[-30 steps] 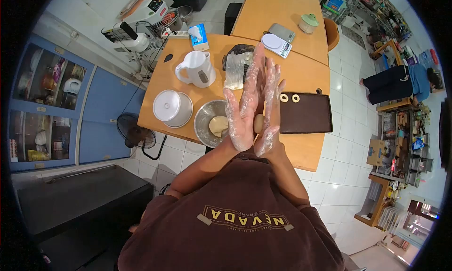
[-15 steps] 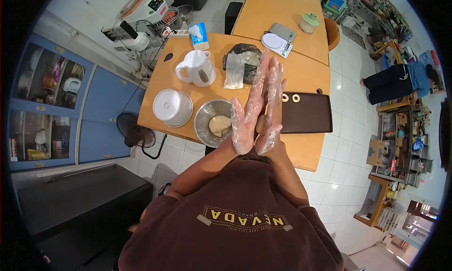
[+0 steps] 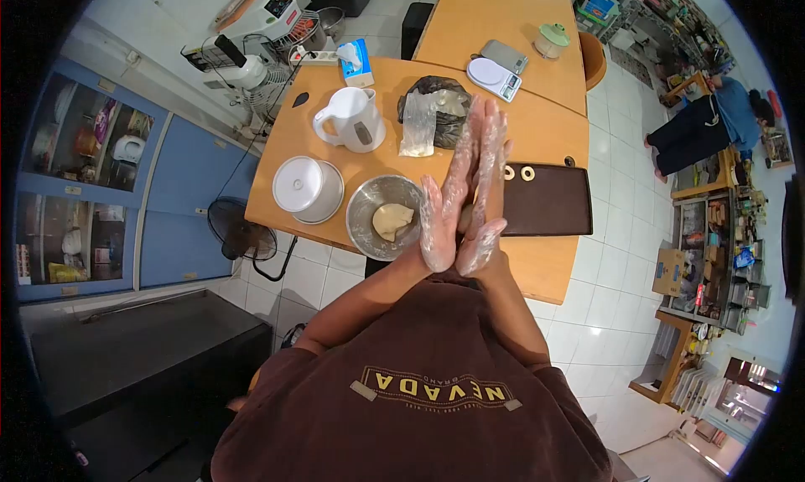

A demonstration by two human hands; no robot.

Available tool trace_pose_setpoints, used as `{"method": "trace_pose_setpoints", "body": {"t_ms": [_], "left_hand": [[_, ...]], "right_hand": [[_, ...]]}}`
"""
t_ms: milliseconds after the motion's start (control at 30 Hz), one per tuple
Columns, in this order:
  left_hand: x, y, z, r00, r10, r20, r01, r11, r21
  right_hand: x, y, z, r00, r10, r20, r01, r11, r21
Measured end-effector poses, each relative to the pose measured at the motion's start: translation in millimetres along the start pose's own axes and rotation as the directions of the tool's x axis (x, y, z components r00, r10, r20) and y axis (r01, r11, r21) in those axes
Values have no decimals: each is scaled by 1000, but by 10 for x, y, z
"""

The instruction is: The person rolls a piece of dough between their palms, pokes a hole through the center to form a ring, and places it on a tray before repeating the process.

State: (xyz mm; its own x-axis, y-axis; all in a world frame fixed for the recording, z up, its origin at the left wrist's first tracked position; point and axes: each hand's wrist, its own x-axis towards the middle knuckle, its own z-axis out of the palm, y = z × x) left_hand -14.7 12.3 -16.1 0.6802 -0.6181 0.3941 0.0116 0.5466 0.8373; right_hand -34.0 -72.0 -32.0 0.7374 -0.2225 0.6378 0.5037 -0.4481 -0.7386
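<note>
My left hand (image 3: 454, 193) and my right hand (image 3: 488, 189) are raised over the table's front part, palms facing and fingers stretched out flat. White flour coats both. A small piece of dough (image 3: 466, 217) shows between the palms near their heels, mostly hidden, pressed by both hands. Left of my hands stands a metal bowl (image 3: 359, 217) with a larger lump of dough (image 3: 392, 221) inside. To the right lies a dark baking tray (image 3: 549, 201) with pale dough rings (image 3: 527, 173) at its far left corner; my right hand covers part of the tray's left side.
A white lidded tub (image 3: 303, 189), a white jug (image 3: 356, 121), a tissue box (image 3: 355, 67) and a bag of flour (image 3: 419, 126) stand on the wooden table (image 3: 537, 268). A kitchen scale (image 3: 495, 78) is farther back. Another person (image 3: 704, 130) is at the far right.
My hands have shifted slightly against each other, with the left fingers drawn a little down and right. The dough piece stays between the palms. The person at the right has moved slightly.
</note>
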Motion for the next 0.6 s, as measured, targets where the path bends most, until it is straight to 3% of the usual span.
{"method": "trace_pose_setpoints", "body": {"t_ms": [67,133,267,333,433,467,600], "left_hand": [[46,-126,-38,999,30,-42,-34,993,-111],[-14,-103,-16,1000,4,1,-4,1000,29],[-135,13,8,997,-63,54,50,978,204],[-126,3,18,998,-6,58,4,999,43],[42,90,29,998,65,-3,-65,997,-31],[28,47,-3,999,23,-38,-25,999,-46],[7,-47,-51,996,82,36,-87,984,154]], "right_hand": [[-38,-39,27,1000,-11,13,11,1000,15],[30,34,26,988,-153,-26,153,988,4],[103,-59,-45,991,-89,-97,94,994,46],[80,75,-69,995,-84,-54,84,996,-4],[-5,105,-18,1000,-9,-1,9,1000,8],[-27,113,4,1000,-9,10,9,1000,27],[35,0,45,988,-149,-34,151,985,78]]}}
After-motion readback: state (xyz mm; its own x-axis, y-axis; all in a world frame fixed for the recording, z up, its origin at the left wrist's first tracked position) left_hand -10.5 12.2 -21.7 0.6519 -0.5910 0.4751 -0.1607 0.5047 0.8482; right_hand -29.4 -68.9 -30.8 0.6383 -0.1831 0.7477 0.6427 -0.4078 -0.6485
